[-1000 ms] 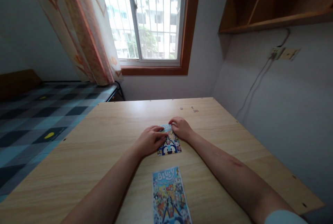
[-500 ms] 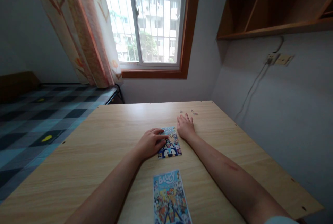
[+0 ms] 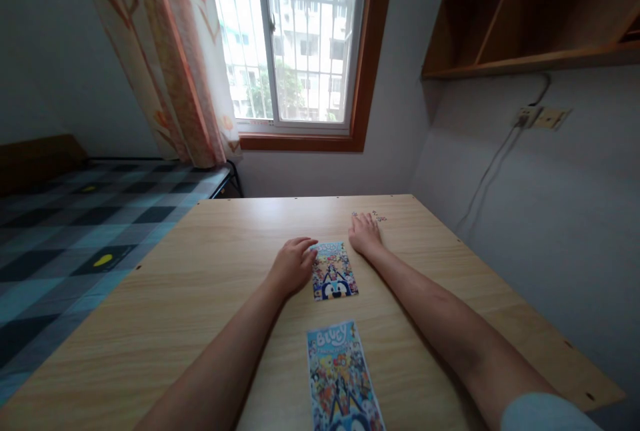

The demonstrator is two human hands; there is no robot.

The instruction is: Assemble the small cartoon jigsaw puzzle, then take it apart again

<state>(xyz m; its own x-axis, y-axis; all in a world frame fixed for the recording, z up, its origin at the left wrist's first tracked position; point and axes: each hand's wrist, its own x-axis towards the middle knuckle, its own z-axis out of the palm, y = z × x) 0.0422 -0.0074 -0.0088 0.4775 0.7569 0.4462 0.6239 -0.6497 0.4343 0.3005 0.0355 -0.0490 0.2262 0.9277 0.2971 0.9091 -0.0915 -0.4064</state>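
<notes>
A small jigsaw puzzle (image 3: 335, 275) with a colourful cartoon picture lies flat on the wooden table, a blue dog's face along its near edge. My left hand (image 3: 294, 264) rests at its left edge, fingers loosely apart and over the upper left corner. To the right of the puzzle and farther back, my right hand (image 3: 365, 233) lies palm down with fingers stretched out. Its fingertips reach several loose puzzle pieces (image 3: 381, 219); whether one is under them is hidden. Closer to me is a printed picture sheet (image 3: 341, 371) with the same design and the word "Bluey".
The wooden table (image 3: 220, 264) reaches toward a wall with a window (image 3: 310, 44). A bed with a checked cover (image 3: 125, 211) stands on the left. At the right are a wall shelf (image 3: 530, 17) and a socket with a hanging cord (image 3: 487, 171).
My right hand has moved farther back to the loose pieces. The left hand has drawn off the puzzle's middle to its left edge. The whole view has shifted slightly.
</notes>
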